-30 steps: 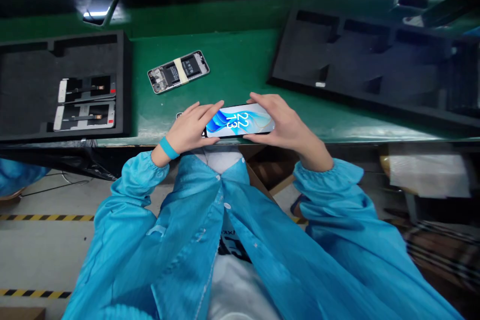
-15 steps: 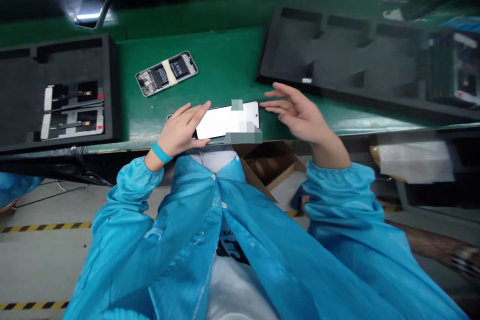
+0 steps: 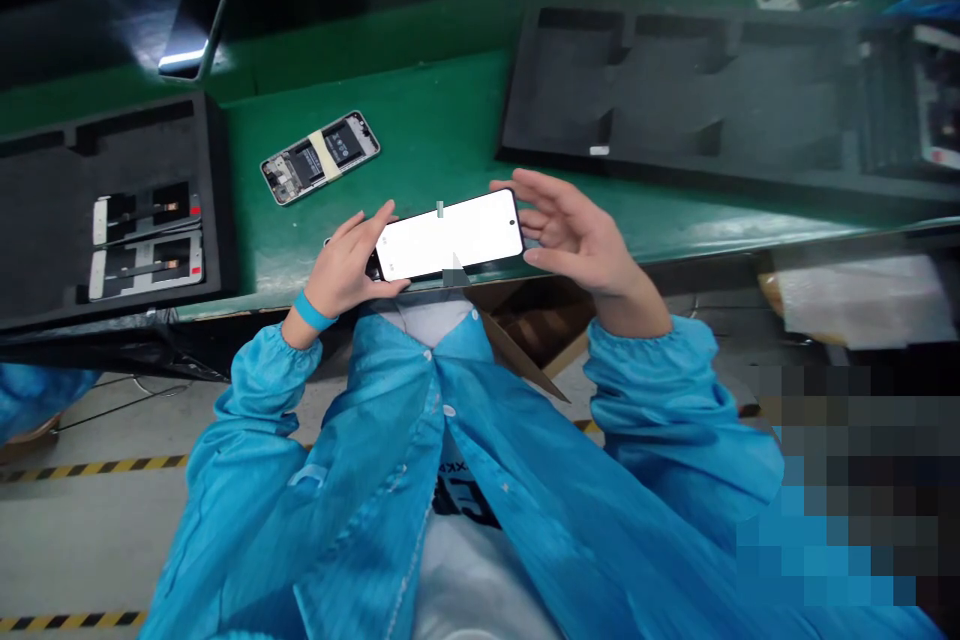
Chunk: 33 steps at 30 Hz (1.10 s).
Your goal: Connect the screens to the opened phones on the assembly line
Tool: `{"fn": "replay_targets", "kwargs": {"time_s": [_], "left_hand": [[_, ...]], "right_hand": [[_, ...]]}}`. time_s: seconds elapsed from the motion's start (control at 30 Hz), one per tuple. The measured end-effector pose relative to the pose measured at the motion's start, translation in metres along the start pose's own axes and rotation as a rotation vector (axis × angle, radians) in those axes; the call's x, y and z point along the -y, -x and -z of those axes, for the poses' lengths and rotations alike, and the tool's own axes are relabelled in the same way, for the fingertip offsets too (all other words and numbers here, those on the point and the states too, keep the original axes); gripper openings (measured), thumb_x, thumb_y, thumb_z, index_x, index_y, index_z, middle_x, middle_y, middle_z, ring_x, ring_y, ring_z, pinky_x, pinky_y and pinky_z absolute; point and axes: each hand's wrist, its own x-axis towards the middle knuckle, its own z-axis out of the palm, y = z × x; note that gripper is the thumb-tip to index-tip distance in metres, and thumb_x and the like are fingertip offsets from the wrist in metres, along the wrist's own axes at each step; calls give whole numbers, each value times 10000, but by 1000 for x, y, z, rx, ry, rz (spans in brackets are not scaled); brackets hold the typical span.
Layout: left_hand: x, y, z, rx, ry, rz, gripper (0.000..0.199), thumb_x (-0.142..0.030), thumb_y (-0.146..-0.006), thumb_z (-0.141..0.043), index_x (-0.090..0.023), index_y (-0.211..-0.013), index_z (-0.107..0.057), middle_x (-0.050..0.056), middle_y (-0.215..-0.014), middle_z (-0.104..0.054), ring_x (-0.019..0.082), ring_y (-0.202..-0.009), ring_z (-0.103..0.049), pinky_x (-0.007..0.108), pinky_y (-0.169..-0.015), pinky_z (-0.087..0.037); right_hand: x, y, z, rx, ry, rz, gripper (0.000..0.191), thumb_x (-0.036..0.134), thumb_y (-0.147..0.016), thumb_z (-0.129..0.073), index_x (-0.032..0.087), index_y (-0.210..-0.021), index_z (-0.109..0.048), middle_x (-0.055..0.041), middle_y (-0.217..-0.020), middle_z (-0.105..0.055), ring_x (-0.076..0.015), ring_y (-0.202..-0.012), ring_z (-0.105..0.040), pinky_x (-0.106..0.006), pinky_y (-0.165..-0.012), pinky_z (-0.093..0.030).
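Note:
A smartphone (image 3: pixel 480 232) with a lit white screen is held sideways over the front edge of the green table. My left hand (image 3: pixel 349 258) grips its left end, thumb along the near edge and fingers on the far edge. At the other end my right hand (image 3: pixel 574 232) is spread with nothing in it, its fingertips close by the phone's right edge; whether they touch it I cannot tell. Behind the phone lies an opened phone body (image 3: pixel 321 157), its battery and circuit board bare, with a cream strip across the middle.
On the left, a black foam tray (image 3: pixel 45 190) holds display parts (image 3: pixel 148 263). Another black foam tray (image 3: pixel 667 145) stands at the right, with more panels at its far end. A dark phone-like device (image 3: pixel 191 40) leans at the back left. Below the table sits a cardboard box (image 3: pixel 551 345).
My right hand has moved left, in to the phone's right end. The left hand keeps its hold, and the view has shifted slightly.

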Motion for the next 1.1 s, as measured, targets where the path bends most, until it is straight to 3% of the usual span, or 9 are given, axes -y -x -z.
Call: {"fn": "replay_targets", "kwargs": {"time_s": [0.1,0.2,0.37,0.47,0.63,0.83,1.0,1.1], "left_hand": [[-1,0,1,-7,-3,-9,1087,-580,-889,-782,-172,-1727,-223,198,-1546,-646,358,-1429,-648,538,-1297,-437],[-2,0,1,-21,-7,-27,1082,-558,-895,-785,-171,-1729,-214,194,-1534,-656,351,-1418,-657,528,-1298,-435],[-5,-3,-1,50,-8,37,1092,-507,-873,-811,-176,-1731,-224,196,-1542,-649,364,-1430,-644,539,-1300,-422],[-8,-8,-1,112,11,62,1098,-469,-887,-793,-182,-1742,-167,196,-1549,-643,361,-1447,-627,542,-1296,-412],[-3,-5,15,145,48,55,1147,-491,-894,-785,-196,-1754,-86,223,-1728,-418,394,-1552,-495,521,-1265,-431],[4,10,31,215,6,100,1045,-355,-869,-749,-209,-1746,-199,181,-1492,-625,386,-1362,-589,516,-1172,-489],[6,12,23,177,67,118,1079,-360,-861,-769,-212,-1748,-172,186,-1493,-614,380,-1344,-571,522,-1158,-499],[8,14,22,129,106,101,1110,-379,-867,-768,-228,-1756,-120,194,-1603,-521,384,-1424,-532,531,-1210,-464]], "right_hand": [[-3,0,0,-27,1,-13,868,604,-843,-847,378,-1606,-500,-89,-1668,-537,-322,-1374,-664,-493,-1132,-587],[-4,1,0,-27,85,-5,896,633,-855,-827,370,-1632,-469,-79,-1662,-538,-334,-1424,-622,-511,-1178,-557],[-8,-8,1,51,535,131,1080,611,-869,-822,303,-1747,-273,-136,-1680,-489,-421,-1541,-456,-680,-1297,-369],[-16,-21,0,131,685,102,1197,692,-830,-824,271,-1768,-210,-165,-1607,-555,-451,-1479,-490,-719,-1239,-408],[-27,-33,2,154,683,83,1108,732,-871,-765,257,-1747,-280,-155,-1528,-624,-408,-1386,-574,-622,-1188,-498],[-35,-27,9,89,736,163,1070,690,-896,-773,190,-1724,-316,-187,-1507,-653,-381,-1352,-603,-561,-1146,-521],[-36,-26,7,82,761,155,1061,708,-894,-759,182,-1712,-336,-191,-1503,-658,-371,-1326,-612,-537,-1116,-536],[-34,-27,7,80,757,142,1042,698,-894,-759,198,-1707,-340,-185,-1507,-655,-369,-1343,-602,-537,-1132,-525]]}}
